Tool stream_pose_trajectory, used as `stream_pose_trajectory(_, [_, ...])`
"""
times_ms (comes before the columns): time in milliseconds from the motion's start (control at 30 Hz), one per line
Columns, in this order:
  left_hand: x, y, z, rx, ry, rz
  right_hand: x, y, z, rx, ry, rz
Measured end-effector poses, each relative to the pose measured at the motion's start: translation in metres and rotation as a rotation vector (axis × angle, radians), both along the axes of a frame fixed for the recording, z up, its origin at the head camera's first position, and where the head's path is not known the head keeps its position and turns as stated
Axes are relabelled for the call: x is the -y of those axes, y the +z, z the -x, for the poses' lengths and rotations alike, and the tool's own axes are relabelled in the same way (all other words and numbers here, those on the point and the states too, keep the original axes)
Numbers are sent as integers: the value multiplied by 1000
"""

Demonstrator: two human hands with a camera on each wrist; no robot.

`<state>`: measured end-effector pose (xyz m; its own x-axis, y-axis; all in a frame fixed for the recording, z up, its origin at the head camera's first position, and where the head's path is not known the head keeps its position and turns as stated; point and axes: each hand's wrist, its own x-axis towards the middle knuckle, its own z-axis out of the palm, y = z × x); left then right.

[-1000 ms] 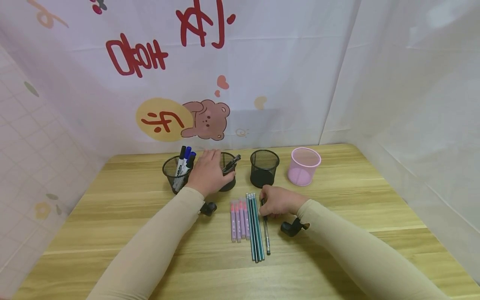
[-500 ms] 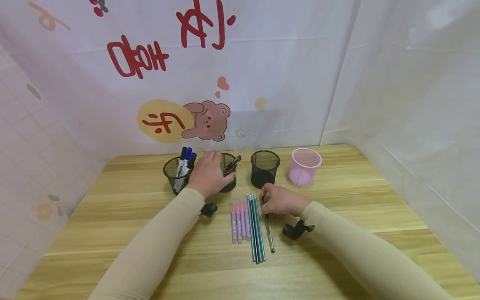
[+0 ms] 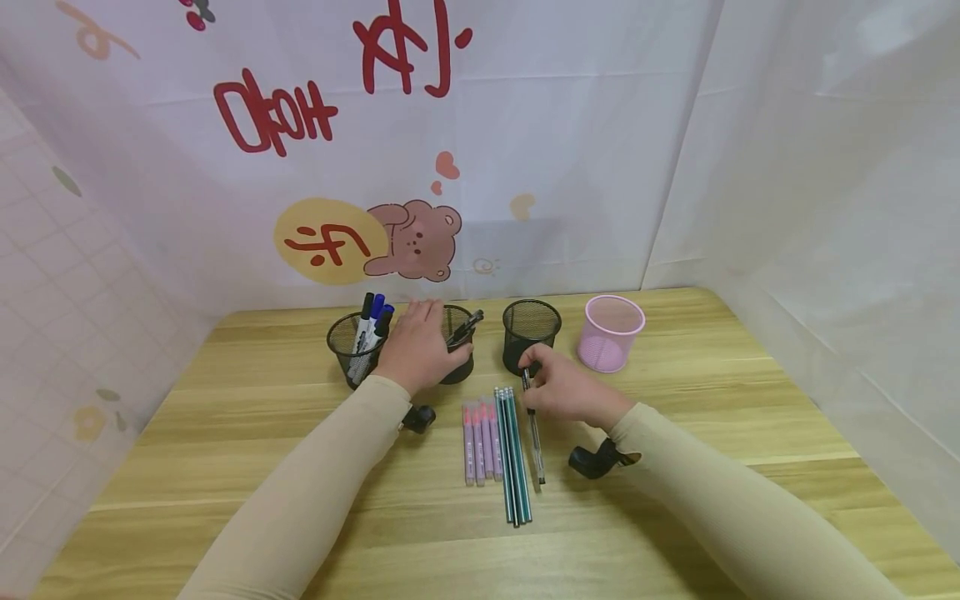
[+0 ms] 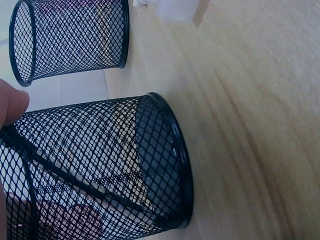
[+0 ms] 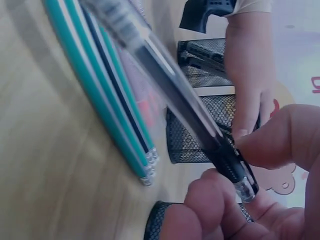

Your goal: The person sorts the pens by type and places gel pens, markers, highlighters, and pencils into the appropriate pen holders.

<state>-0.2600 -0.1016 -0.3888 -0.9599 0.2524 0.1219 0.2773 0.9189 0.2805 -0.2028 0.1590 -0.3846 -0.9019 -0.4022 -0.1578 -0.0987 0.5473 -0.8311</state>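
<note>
In the head view my left hand [image 3: 415,350] holds the second black mesh pen cup [image 3: 461,363] from the left, thumb at its rim. A dark pen [image 3: 467,327] leans inside this cup. My right hand [image 3: 568,387] pinches a clear-barrelled gel pen [image 3: 535,446] near its black cap; in the right wrist view thumb and fingers close on the cap of that pen [image 5: 175,92]. The pen's lower end points toward me, just right of several green striped pencils [image 3: 513,467]. Left of the pencils lie several purple highlighters [image 3: 480,446].
At the left a black mesh cup [image 3: 339,346] contains several markers [image 3: 367,333]. Behind my right hand stands another black mesh cup [image 3: 532,321], with a pink mesh cup [image 3: 609,333] to its right. A white cloth [image 3: 585,150] hangs behind the wooden table [image 3: 247,400].
My right hand has lifted the gel pen off the table and moved it slightly away from me, toward the third cup. My left hand has stayed on its cup.
</note>
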Motion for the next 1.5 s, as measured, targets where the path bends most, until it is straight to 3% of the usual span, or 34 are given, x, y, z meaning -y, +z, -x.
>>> stream_pose_trajectory(267, [0,1,-1,5,3,-2,0,8,-2,-91,-26,104])
stream_pose_trajectory(633, [-1,1,-2,3,2,2,5,13,-2,-176,-139,274])
stream_pose_trajectory(1067, [0,0,-1,-8,3,2,12,14,3,-395,-267,413])
stream_pose_trajectory(1500, [0,0,-1,-7,4,-4,22,21,1,-475,-398,585])
